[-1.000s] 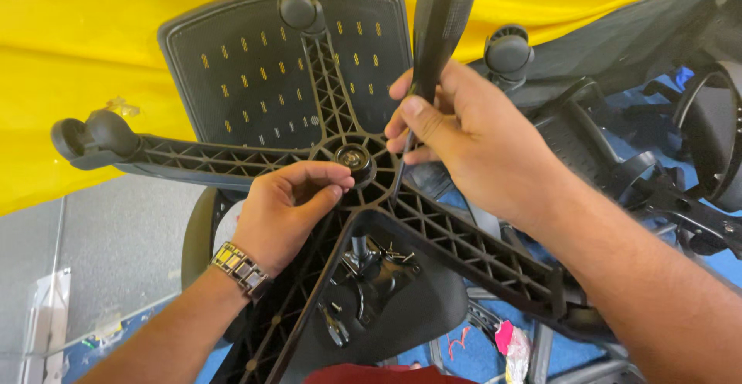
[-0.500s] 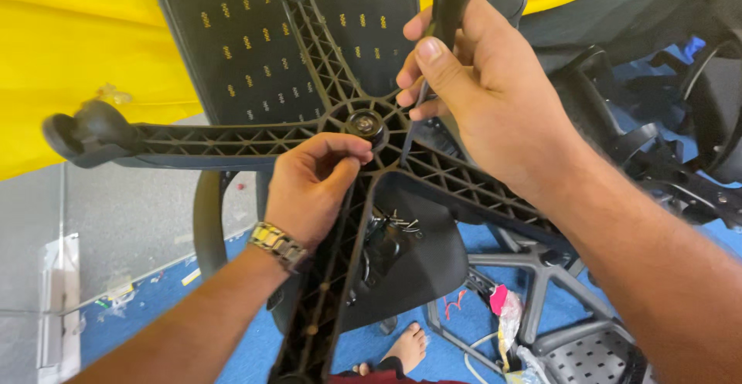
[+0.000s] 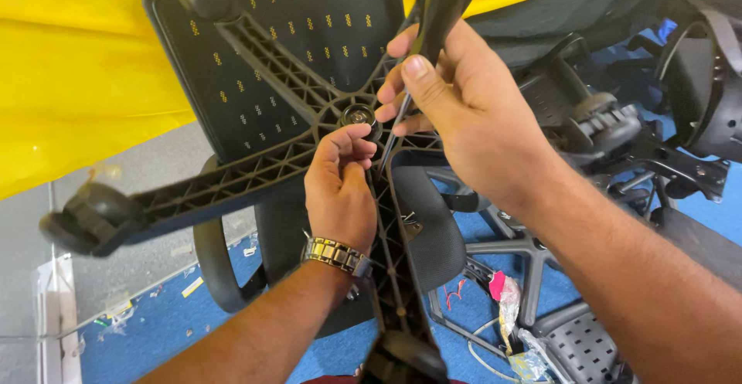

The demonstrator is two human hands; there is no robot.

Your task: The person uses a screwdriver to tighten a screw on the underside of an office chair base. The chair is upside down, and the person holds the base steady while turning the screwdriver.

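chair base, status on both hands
Left hand pinching at hub of chair base. Right hand gripping tool. Nothing blocking hub.

One camera on my head, looking down and forward, very near my two hands, chair base filling the view, blue floor below.

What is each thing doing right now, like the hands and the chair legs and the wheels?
Left hand: fingertips pinched at the hub.
Right hand: gripping a thin metal tool.
Thin metal tool: tip pointing down beside the hub.
Hub: round centre showing, uncovered.
Star base: flipped over, ribs facing up.
Caster: fitted on an arm's end.
Wristwatch: strapped on the left wrist.
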